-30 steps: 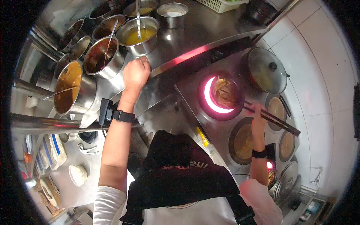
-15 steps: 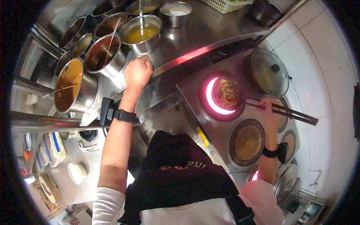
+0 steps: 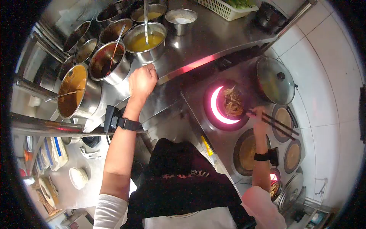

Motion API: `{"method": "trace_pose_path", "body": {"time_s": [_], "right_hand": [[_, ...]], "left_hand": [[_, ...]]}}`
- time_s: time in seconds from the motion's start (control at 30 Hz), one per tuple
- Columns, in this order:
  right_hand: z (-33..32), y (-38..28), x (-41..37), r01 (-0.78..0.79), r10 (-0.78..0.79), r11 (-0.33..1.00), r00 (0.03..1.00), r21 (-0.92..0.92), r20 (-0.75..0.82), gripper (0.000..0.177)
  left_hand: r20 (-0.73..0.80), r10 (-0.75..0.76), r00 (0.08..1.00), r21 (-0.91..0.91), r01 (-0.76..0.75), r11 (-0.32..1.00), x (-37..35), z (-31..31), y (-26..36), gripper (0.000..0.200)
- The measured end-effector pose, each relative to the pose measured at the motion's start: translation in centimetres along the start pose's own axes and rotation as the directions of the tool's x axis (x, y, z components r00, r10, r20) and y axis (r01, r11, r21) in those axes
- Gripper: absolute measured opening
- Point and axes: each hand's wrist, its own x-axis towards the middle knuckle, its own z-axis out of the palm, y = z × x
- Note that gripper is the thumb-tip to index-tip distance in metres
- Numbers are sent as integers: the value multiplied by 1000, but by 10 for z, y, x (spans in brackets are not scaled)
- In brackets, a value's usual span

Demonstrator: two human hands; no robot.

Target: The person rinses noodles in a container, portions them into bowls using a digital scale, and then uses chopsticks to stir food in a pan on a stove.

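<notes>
My left hand (image 3: 143, 79) is closed in a fist by the counter's front edge, below the steel pots; nothing sticks out of it. My right hand (image 3: 259, 113) is wrapped round a pair of long dark chopsticks (image 3: 280, 124), whose rear ends point down and right. Left of that hand, brownish strips of food (image 3: 232, 102) lie in a small dark pan. A bright pink crescent (image 3: 217, 108) glows along the pan's left side. The chopstick tips by the pan are hard to make out.
Steel pots of sauces, including a yellow liquid (image 3: 145, 41) and an orange sauce (image 3: 72, 89), line the upper left counter. A glass-lidded pot (image 3: 275, 81) stands behind the pan. Round brown hotplates (image 3: 244, 154) and stacked lids (image 3: 289, 192) lie nearer me. A vegetable basket (image 3: 228, 10) sits at the top.
My right hand has shifted left and slightly down, and the chopsticks slope more steeply. A second small pan of food shows beside my right forearm. My left fist keeps its place by the counter edge.
</notes>
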Motion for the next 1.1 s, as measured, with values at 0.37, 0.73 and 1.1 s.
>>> {"method": "trace_pose_path", "body": {"time_s": [0.37, 0.73, 1.1], "right_hand": [[-17, -64, 8, -126, 144, 967, 987, 222, -68, 18], [-28, -71, 0, -219, 263, 928, 958, 300, -113, 20], [-27, -42, -4, -274, 360, 894, 910, 355, -204, 23]], "left_hand": [[-29, 15, 999, -1, -15, 1000, -1, 0, 0, 21], [-85, 52, 995, -4, -52, 999, -2, 4, -1, 21], [-87, 64, 994, 22, -62, 998, -4, -2, 2, 21]]}}
